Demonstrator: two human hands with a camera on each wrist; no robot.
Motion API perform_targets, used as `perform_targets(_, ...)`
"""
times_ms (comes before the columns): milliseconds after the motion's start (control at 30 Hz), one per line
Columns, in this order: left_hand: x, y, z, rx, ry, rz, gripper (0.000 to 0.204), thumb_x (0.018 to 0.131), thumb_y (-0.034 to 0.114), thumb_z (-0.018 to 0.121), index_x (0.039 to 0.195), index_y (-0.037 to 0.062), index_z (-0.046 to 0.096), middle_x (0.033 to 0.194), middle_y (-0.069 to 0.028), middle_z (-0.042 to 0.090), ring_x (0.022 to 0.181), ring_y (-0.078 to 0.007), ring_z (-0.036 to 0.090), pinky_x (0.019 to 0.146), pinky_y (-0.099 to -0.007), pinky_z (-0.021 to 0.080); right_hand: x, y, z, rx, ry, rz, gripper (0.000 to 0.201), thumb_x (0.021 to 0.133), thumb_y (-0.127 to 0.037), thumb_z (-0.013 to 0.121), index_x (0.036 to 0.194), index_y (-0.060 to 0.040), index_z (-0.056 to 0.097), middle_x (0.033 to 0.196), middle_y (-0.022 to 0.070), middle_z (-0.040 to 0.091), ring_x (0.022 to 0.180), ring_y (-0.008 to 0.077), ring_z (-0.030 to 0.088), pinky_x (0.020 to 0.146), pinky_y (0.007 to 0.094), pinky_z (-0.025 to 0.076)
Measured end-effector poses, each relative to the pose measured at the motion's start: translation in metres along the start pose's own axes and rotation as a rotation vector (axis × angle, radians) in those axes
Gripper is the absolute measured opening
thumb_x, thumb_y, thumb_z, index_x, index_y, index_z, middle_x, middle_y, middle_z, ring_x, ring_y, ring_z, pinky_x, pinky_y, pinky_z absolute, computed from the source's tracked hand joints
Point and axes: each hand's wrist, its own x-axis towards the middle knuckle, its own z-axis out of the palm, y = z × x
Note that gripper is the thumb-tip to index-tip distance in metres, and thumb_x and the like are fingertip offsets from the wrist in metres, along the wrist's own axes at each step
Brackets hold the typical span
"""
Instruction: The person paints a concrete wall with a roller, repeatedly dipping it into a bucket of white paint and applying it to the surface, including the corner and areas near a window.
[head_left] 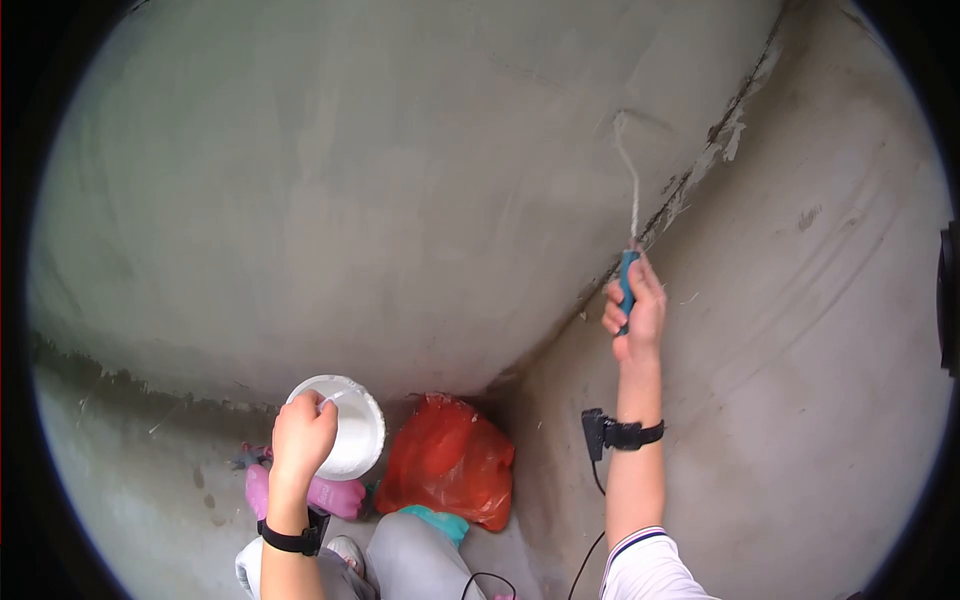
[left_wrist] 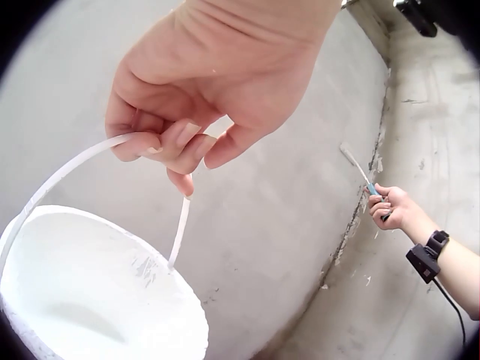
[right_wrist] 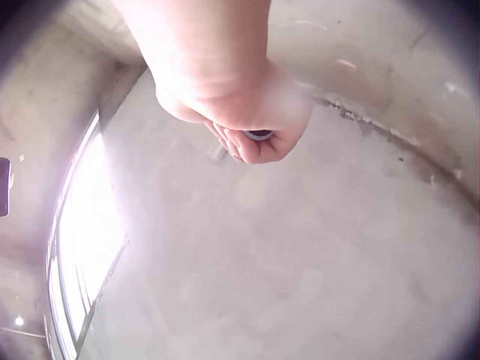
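My left hand [head_left: 303,440] grips the thin white handle [left_wrist: 56,176] of a white bucket [head_left: 365,430], which hangs beneath it. White paint-like residue coats the bucket's inside wall and rim. Raised at the right, my right hand [head_left: 637,310] has its fingers wrapped round the blue grip of a paint roller [head_left: 634,195]. The roller's pale head [left_wrist: 347,154] lies against the grey wall [head_left: 350,200], near the corner crack. In the right wrist view only the butt of the grip [right_wrist: 259,136] shows, the rest being hidden behind the fist.
A red plastic bag [head_left: 450,460] sits low in the corner. Pink items [head_left: 335,497] lie below the bucket, by the person's legs [head_left: 420,555]. A second wall [head_left: 800,330] meets the first along a rough crack. A bright window [right_wrist: 90,240] shows at left in the right wrist view.
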Motion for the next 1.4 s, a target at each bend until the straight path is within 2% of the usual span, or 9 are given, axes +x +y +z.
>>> perform_targets(200, -0.004, 0.013, -0.007, -0.017, 0.008, -0.018, 0.029, 0.083, 0.024, 0.053, 0.083, -0.0026, 0.066, 0.081, -0.0245, 0.066, 0.083, -0.0436, 0.064, 0.076, -0.0485, 0.050, -0.011, 0.025, -0.007, -0.041, 0.058, 0.002, 0.041, 0.102, -0.033, 0.048, 0.140, -0.0177, 0.049, 0.063, -0.0003, 0.043, 0.040, 0.0043, 0.028, 0.036, 0.0207, 0.022)
perform_targets(333, -0.004, 0.006, -0.010, 0.076, 0.045, -0.026, 0.030, 0.083, 0.023, 0.052, 0.077, -0.0032, 0.065, 0.077, -0.0240, 0.065, 0.079, -0.0432, 0.064, 0.073, -0.0483, 0.050, -0.036, 0.099, -0.034, -0.060, 0.128, 0.192, 0.038, 0.102, -0.040, 0.045, 0.135, -0.0230, 0.052, 0.060, -0.0025, 0.040, 0.039, 0.0048, 0.027, 0.035, 0.0206, 0.022)
perform_targets(500, -0.003, -0.004, -0.013, 0.078, 0.090, -0.045, 0.029, 0.083, 0.022, 0.053, 0.076, -0.0035, 0.065, 0.073, -0.0239, 0.064, 0.075, -0.0417, 0.064, 0.071, -0.0472, 0.050, -0.071, 0.191, -0.066, 0.063, 0.153, 0.395, 0.035, 0.101, -0.043, 0.046, 0.124, -0.0195, 0.056, 0.058, -0.0016, 0.040, 0.037, 0.0067, 0.028, 0.034, 0.0231, 0.023)
perform_targets(800, -0.007, -0.008, -0.023, 0.073, 0.078, -0.072, 0.027, 0.083, 0.021, 0.054, 0.083, -0.0030, 0.067, 0.072, -0.0231, 0.065, 0.074, -0.0415, 0.064, 0.071, -0.0458, 0.051, -0.121, 0.301, -0.121, 0.233, 0.069, 0.696, 0.038, 0.100, -0.047, 0.044, 0.124, -0.0185, 0.055, 0.057, -0.0018, 0.040, 0.037, 0.0084, 0.029, 0.036, 0.0253, 0.026)
perform_targets(933, -0.007, -0.007, -0.022, 0.055, 0.082, -0.048, 0.027, 0.083, 0.021, 0.054, 0.082, -0.0030, 0.067, 0.073, -0.0238, 0.064, 0.075, -0.0418, 0.064, 0.072, -0.0460, 0.050, -0.133, 0.305, -0.129, 0.110, 0.144, 0.690, 0.038, 0.101, -0.043, 0.045, 0.122, -0.0145, 0.057, 0.055, -0.0015, 0.039, 0.035, 0.0077, 0.027, 0.034, 0.0251, 0.022)
perform_targets(1100, -0.005, -0.002, -0.020, 0.054, 0.070, -0.026, 0.027, 0.083, 0.020, 0.053, 0.077, -0.0036, 0.065, 0.073, -0.0241, 0.063, 0.076, -0.0427, 0.063, 0.071, -0.0472, 0.050, -0.097, 0.227, -0.106, 0.064, 0.224, 0.614, 0.034, 0.101, -0.044, 0.044, 0.106, -0.0132, 0.058, 0.053, -0.0025, 0.038, 0.034, 0.0070, 0.026, 0.033, 0.0240, 0.021)
perform_targets(1167, -0.004, -0.002, -0.017, 0.063, 0.054, -0.007, 0.027, 0.083, 0.021, 0.053, 0.077, -0.0036, 0.064, 0.072, -0.0238, 0.063, 0.076, -0.0429, 0.063, 0.070, -0.0475, 0.050, -0.091, 0.203, -0.106, 0.035, 0.127, 0.602, 0.036, 0.101, -0.049, 0.043, 0.095, -0.0147, 0.053, 0.053, -0.0034, 0.036, 0.035, 0.0059, 0.025, 0.034, 0.0239, 0.020)
perform_targets(1267, -0.004, 0.000, -0.015, 0.033, 0.058, 0.007, 0.028, 0.083, 0.021, 0.053, 0.076, -0.0036, 0.064, 0.072, -0.0236, 0.063, 0.076, -0.0427, 0.063, 0.070, -0.0483, 0.049, -0.091, 0.187, -0.108, -0.154, 0.182, 0.586, 0.037, 0.101, -0.048, 0.042, 0.090, -0.0138, 0.049, 0.053, -0.0036, 0.036, 0.035, 0.0057, 0.025, 0.033, 0.0238, 0.019)
perform_targets(1400, -0.007, 0.007, -0.013, 0.035, 0.025, 0.006, 0.028, 0.083, 0.022, 0.053, 0.077, -0.0026, 0.065, 0.073, -0.0235, 0.064, 0.076, -0.0431, 0.063, 0.071, -0.0489, 0.050, -0.093, 0.183, -0.104, -0.187, 0.163, 0.559, 0.037, 0.101, -0.047, 0.041, 0.089, -0.0136, 0.048, 0.053, -0.0035, 0.036, 0.034, 0.0057, 0.025, 0.032, 0.0236, 0.020)
